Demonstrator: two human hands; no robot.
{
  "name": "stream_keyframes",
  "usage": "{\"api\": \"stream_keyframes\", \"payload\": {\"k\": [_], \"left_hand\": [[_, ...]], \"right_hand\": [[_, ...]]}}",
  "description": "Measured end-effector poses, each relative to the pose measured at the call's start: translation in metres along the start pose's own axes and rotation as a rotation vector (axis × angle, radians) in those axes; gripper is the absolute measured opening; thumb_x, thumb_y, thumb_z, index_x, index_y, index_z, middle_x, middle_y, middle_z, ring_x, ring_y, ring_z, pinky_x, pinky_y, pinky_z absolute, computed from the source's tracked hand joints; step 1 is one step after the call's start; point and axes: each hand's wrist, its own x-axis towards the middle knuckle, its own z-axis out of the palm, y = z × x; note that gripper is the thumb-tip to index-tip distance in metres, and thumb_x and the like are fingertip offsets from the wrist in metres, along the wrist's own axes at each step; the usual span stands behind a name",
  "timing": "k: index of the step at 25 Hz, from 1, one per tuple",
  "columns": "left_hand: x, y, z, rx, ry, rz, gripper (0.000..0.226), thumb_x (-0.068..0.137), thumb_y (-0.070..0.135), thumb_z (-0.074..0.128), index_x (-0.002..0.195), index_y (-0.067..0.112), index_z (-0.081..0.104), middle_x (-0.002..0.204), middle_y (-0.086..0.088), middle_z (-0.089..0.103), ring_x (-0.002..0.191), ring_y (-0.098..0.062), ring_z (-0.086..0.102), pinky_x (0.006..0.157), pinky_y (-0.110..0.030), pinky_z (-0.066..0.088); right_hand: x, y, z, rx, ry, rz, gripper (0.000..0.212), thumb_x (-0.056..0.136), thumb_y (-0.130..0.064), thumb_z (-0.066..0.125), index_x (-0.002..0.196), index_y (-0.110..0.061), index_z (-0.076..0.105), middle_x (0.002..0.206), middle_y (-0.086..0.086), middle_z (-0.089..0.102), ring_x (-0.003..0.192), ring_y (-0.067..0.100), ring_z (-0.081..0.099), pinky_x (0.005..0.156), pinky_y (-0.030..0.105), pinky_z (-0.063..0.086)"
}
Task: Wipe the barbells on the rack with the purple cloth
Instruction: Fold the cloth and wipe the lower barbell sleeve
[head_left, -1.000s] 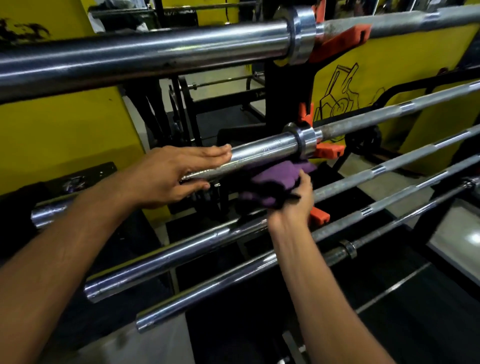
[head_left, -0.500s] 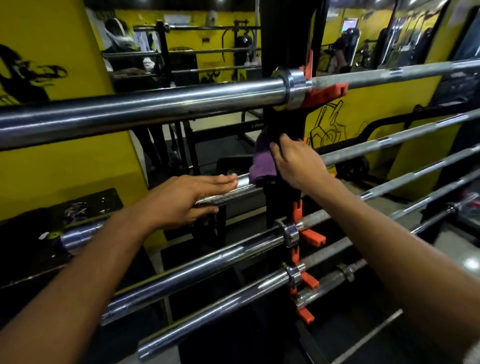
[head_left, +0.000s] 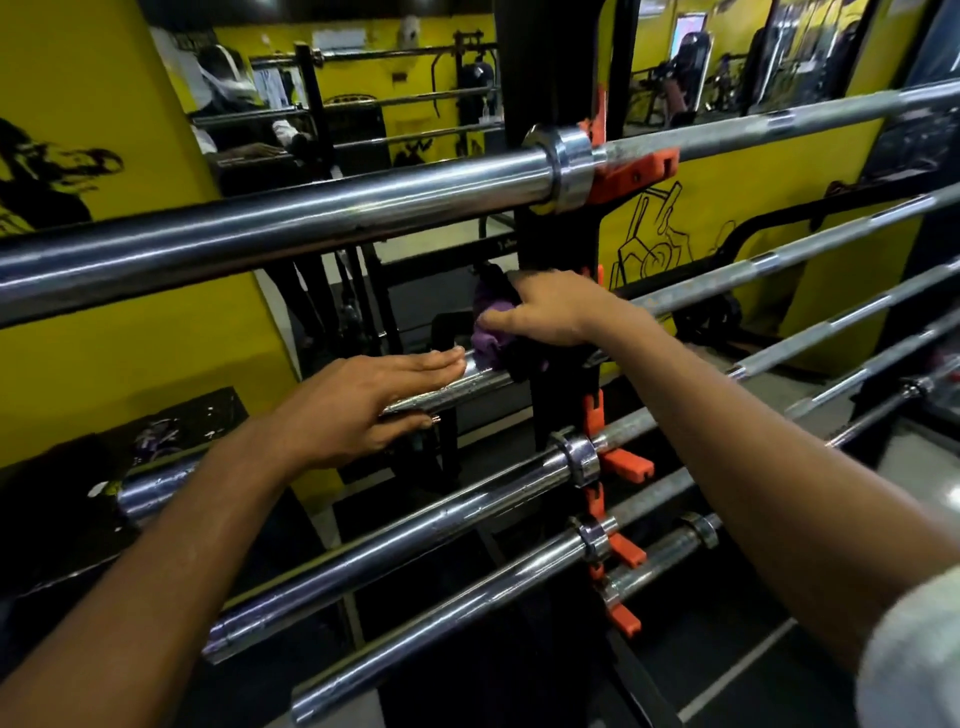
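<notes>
Wiping in progress: the purple cloth is bunched in the right hand against the second barbell (beside its collar); the flat, empty left hand steadies the sleeve. Next, probably a stroke along the bar.

Shiny chrome barbells rest on orange hooks of a black rack, a purple cloth among them, before yellow walls with black drawings.
</notes>
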Motion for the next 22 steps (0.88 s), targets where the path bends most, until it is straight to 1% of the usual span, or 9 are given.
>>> {"api": "stream_keyframes", "payload": {"k": [2, 4, 6, 9, 12, 15, 17, 20, 22], "left_hand": [[-0.001, -0.002, 0.001, 0.011, 0.003, -0.012, 0.070, 0.093, 0.041, 0.056, 0.151, 0.053, 0.018, 0.159, 0.031, 0.017, 0.142, -0.005, 0.034, 0.108, -0.046, 0.045], [0.000, -0.002, 0.000, 0.008, 0.013, -0.025, 0.071, 0.094, 0.037, 0.059, 0.151, 0.053, 0.019, 0.158, 0.033, 0.016, 0.142, -0.002, 0.032, 0.110, -0.045, 0.043], [0.000, 0.000, 0.001, 0.000, 0.026, -0.015, 0.072, 0.094, 0.034, 0.062, 0.151, 0.051, 0.022, 0.157, 0.034, 0.016, 0.143, 0.000, 0.031, 0.110, -0.044, 0.044], [-0.001, 0.000, 0.003, 0.015, 0.032, 0.001, 0.071, 0.093, 0.038, 0.058, 0.152, 0.051, 0.021, 0.158, 0.035, 0.016, 0.143, -0.003, 0.035, 0.106, -0.045, 0.047], [-0.002, -0.001, 0.006, 0.036, 0.039, 0.001, 0.068, 0.091, 0.044, 0.053, 0.151, 0.051, 0.022, 0.158, 0.034, 0.017, 0.142, -0.002, 0.035, 0.107, -0.044, 0.046], [-0.001, 0.002, 0.002, 0.021, 0.032, -0.018, 0.068, 0.091, 0.044, 0.056, 0.151, 0.051, 0.023, 0.156, 0.034, 0.018, 0.141, 0.000, 0.033, 0.109, -0.044, 0.044], [-0.002, 0.001, 0.001, -0.004, 0.032, -0.007, 0.069, 0.092, 0.041, 0.059, 0.151, 0.052, 0.024, 0.155, 0.036, 0.019, 0.141, 0.001, 0.032, 0.109, -0.045, 0.044], [0.001, -0.002, -0.001, -0.062, 0.006, -0.025, 0.071, 0.093, 0.038, 0.063, 0.149, 0.056, 0.023, 0.153, 0.041, 0.019, 0.144, -0.001, 0.032, 0.111, -0.048, 0.042], [0.001, -0.003, 0.000, -0.078, 0.021, -0.018, 0.072, 0.093, 0.036, 0.064, 0.148, 0.057, 0.024, 0.153, 0.041, 0.020, 0.143, -0.002, 0.034, 0.109, -0.049, 0.043]], "right_hand": [[-0.025, 0.000, 0.031, 0.139, 0.312, -0.022, 0.058, 0.087, -0.057, 0.055, 0.120, -0.010, 0.055, 0.115, 0.018, 0.067, 0.108, 0.038, 0.061, 0.087, 0.040, 0.044], [-0.066, 0.000, 0.082, 0.457, 0.592, -0.057, 0.058, 0.084, -0.040, 0.058, 0.130, -0.004, 0.051, 0.119, 0.016, 0.062, 0.112, 0.033, 0.057, 0.098, 0.039, 0.045], [-0.092, -0.002, 0.122, 0.716, 0.672, -0.038, 0.063, 0.086, -0.033, 0.054, 0.138, 0.002, 0.046, 0.133, 0.020, 0.055, 0.121, 0.030, 0.053, 0.109, 0.032, 0.041], [-0.074, -0.006, 0.117, 0.744, 0.687, -0.025, 0.057, 0.087, -0.029, 0.046, 0.136, -0.001, 0.047, 0.132, 0.017, 0.055, 0.120, 0.023, 0.051, 0.108, 0.033, 0.040], [-0.034, -0.017, 0.048, 0.411, 0.459, -0.012, 0.051, 0.086, -0.052, 0.040, 0.113, -0.012, 0.057, 0.109, 0.016, 0.065, 0.101, 0.032, 0.060, 0.084, 0.040, 0.044], [0.004, -0.023, -0.002, 0.190, -0.084, 0.062, 0.080, 0.085, -0.080, 0.046, 0.125, -0.013, 0.061, 0.131, 0.017, 0.062, 0.115, 0.033, 0.059, 0.091, 0.037, 0.043], [0.012, -0.023, -0.004, 0.141, -0.177, 0.057, 0.088, 0.080, -0.084, 0.049, 0.132, -0.014, 0.059, 0.135, 0.014, 0.061, 0.117, 0.030, 0.059, 0.093, 0.035, 0.045], [-0.015, -0.011, 0.039, 0.238, 0.267, 0.036, 0.074, 0.081, -0.076, 0.050, 0.122, -0.016, 0.059, 0.115, 0.012, 0.069, 0.104, 0.032, 0.064, 0.091, 0.044, 0.052], [-0.053, -0.012, 0.090, 0.535, 0.623, -0.023, 0.064, 0.088, -0.054, 0.058, 0.133, -0.009, 0.053, 0.124, 0.014, 0.063, 0.116, 0.030, 0.059, 0.100, 0.052, 0.048]]}}
